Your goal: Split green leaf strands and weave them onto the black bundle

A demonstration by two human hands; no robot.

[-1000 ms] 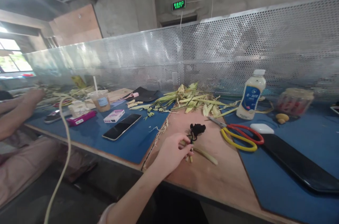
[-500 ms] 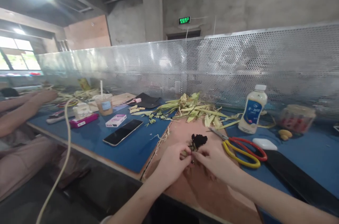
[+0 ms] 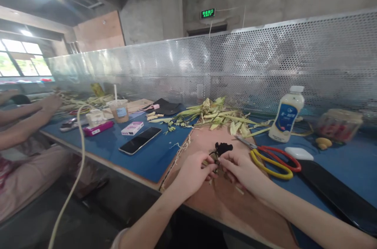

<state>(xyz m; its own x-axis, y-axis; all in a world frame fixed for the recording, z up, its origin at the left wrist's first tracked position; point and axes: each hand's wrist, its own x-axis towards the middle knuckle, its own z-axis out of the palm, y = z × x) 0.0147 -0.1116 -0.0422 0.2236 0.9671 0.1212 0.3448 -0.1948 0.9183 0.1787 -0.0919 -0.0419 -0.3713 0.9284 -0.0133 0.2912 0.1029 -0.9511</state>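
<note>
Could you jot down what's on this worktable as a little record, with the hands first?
Left hand: fingertips pinched on a small bundle
Right hand: fingertips at the same bundle; exact grip unclear
Just beyond fingertips: dark, ruffled piece
Under the work: tan board
Behind it: pile of pale green husk-like leaves
Right side: scissors with one red and one yellow handle; capped bottle, upright
Left side: phone, lying flat; cup with straw
Nearby: another person's hands, far left

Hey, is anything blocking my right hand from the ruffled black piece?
Nothing visible: the right hand is right by the ruffled black piece, opposite the left hand. The scissors lie farther right.
</note>
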